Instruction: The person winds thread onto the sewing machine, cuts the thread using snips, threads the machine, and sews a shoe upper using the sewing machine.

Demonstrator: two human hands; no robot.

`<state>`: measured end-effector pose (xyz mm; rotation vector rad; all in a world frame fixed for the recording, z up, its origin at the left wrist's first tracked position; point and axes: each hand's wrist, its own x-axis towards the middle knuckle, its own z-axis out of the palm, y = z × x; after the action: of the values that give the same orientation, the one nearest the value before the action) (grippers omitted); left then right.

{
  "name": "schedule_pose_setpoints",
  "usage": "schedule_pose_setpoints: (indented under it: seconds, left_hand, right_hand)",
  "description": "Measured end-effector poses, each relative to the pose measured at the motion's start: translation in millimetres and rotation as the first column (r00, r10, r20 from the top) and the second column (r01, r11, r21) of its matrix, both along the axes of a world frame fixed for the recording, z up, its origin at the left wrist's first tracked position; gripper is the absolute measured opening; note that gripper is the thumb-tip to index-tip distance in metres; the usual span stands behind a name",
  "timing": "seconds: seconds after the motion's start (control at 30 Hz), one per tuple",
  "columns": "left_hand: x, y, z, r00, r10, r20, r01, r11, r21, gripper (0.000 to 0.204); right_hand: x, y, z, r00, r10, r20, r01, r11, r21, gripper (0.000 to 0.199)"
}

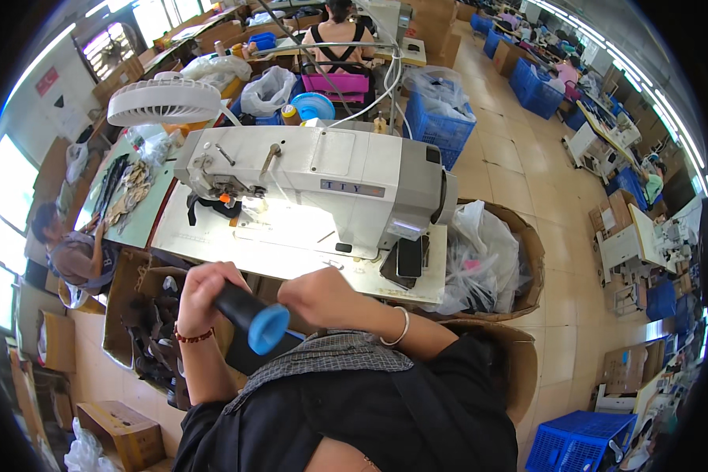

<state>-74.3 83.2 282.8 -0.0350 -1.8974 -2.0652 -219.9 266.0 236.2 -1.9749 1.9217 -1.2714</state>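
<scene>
In front of my chest, my left hand [204, 297] is closed around a black tube-shaped piece with a blue end [248, 313]. Its blue end points down toward me and to the right. My right hand [318, 297] is beside that end, with a small gap between them. Its fingers are curled together, and anything in them is hidden. Just beyond both hands stands a light grey sewing machine [315, 185] on a white table [291, 259]. A dark strip of material [206, 208] lies on the tabletop by the needle end. A dark phone [409, 257] rests near the table's right end.
Left of my knees is a cardboard box [122, 315] of dark pieces. Another carton [527, 244], with plastic bags, adjoins the table's right end. A white fan [165, 101] rises behind the machine. Co-workers sit ahead and at left by a green table [145, 208].
</scene>
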Motion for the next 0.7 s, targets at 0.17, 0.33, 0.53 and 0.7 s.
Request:
schedule_pose_setpoints:
  seconds: [0.17,0.33,0.53,0.7]
  left_hand:
    - [-16,23,-3,0.849,0.521,-0.085,-0.42,0.57,-0.706,0.01]
    - [-18,23,7,0.926,0.376,0.009,-0.371,0.91,0.187,0.031]
    - [-39,41,26,0.851,0.52,0.077,-0.374,0.702,-0.606,0.007]
    - [-65,40,42,0.915,0.404,0.017,-0.403,0.914,-0.038,0.022]
  right_hand:
    - [-2,14,28,1.0,-0.005,0.01,0.006,0.99,-0.141,0.005]
    - [-4,19,24,0.977,-0.051,-0.206,0.028,0.993,-0.111,0.008]
    - [-36,39,63,0.958,-0.19,-0.217,0.129,0.955,-0.267,0.01]
    - [-46,44,59,0.906,-0.119,-0.406,0.018,0.969,-0.245,0.01]
